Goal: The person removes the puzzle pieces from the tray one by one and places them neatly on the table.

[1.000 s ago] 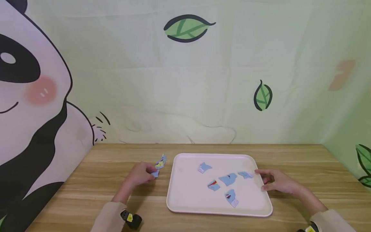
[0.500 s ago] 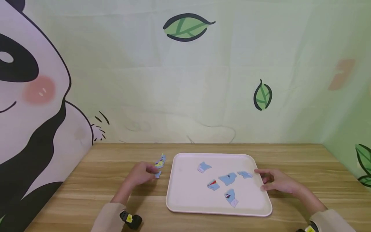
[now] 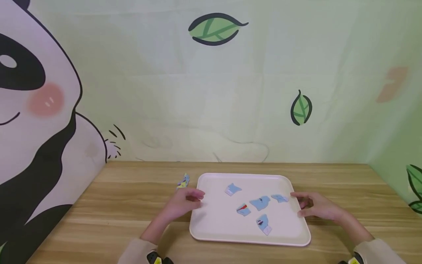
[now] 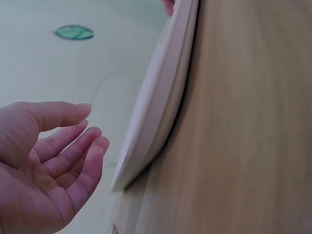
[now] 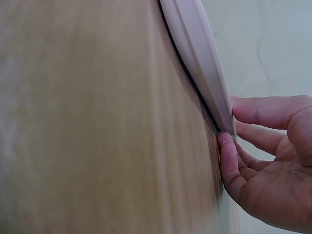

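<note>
A white rectangular tray [image 3: 214,229] lies on the wooden table with several small blue puzzle pieces in it. Among them are one with a red mark [image 3: 243,209] and a larger blue one [image 3: 260,202]. My left hand [image 3: 185,202] hovers over the tray's left rim, its fingers loosely bent; the left wrist view shows nothing in this hand [image 4: 53,165]. My right hand [image 3: 319,208] holds the tray's right rim between thumb and fingers, as the right wrist view also shows. Behind my left hand, a yellow-and-blue puzzle piece [image 3: 183,180] lies on the table, partly covered.
The wooden table [image 3: 125,190] meets a pale green backdrop [image 3: 158,91] along its far edge. A large panda [image 3: 39,110] and leaves are printed on the backdrop. Wrist cameras sit at both beige sleeves [image 3: 138,252].
My left hand has moved right, from beside the pieces on the table to the tray's left rim. A small blue piece there is now out of sight. My right hand stays put.
</note>
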Demonstrator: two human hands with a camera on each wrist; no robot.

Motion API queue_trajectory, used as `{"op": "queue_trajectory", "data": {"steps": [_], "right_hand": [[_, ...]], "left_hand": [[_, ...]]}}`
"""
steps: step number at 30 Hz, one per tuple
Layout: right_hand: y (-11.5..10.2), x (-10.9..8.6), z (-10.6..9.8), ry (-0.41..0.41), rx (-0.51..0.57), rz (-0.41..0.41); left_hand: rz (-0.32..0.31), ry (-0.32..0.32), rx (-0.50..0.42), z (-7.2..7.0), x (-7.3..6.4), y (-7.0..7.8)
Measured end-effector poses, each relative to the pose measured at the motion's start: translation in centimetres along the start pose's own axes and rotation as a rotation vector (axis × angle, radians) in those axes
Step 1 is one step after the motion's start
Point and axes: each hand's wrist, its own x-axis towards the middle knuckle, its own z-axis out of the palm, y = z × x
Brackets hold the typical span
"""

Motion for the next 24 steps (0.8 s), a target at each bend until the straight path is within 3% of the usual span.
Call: {"op": "queue_trajectory", "data": {"steps": [9,16,24], "right_hand": [[0.0,0.0,0.1,-0.002,0.000,-0.005],[0.0,-0.1,0.1,0.002,0.011,-0.003],[0.0,-0.1,0.1,-0.002,-0.001,0.000]], "left_hand": [[-0.015,-0.077,-0.012,3.9,0.7,1.8],[0.030,-0.110,-0.013,6.7,1.6,3.0],[-0.032,-0.106,0.052,9.1,2.8,3.7]]}}
